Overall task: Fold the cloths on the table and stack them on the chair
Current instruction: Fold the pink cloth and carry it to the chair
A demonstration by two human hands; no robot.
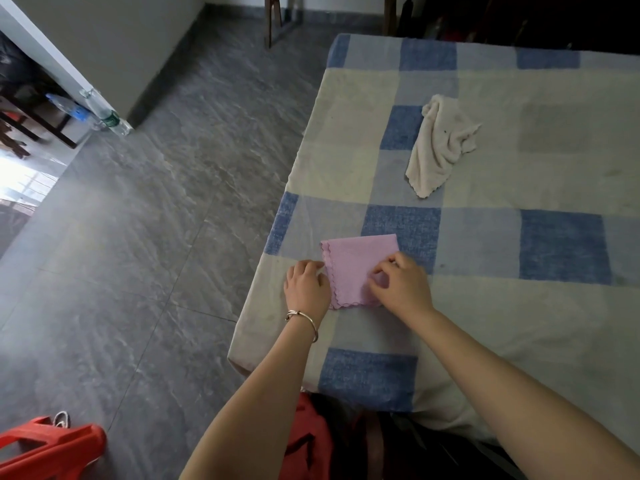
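Right hand point(401, 285) in a pinch on folded pink cloth point(356, 261)

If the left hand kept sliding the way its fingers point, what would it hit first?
The pink cloth: the left hand sits right at its scalloped edge, pointing across it; whether they touch is unclear.

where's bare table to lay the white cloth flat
Free: the wide table stretch right of the pink cloth, nearer than the white cloth; also the strip between them. Crowded: the left edge, where left hand and right hand hold it.
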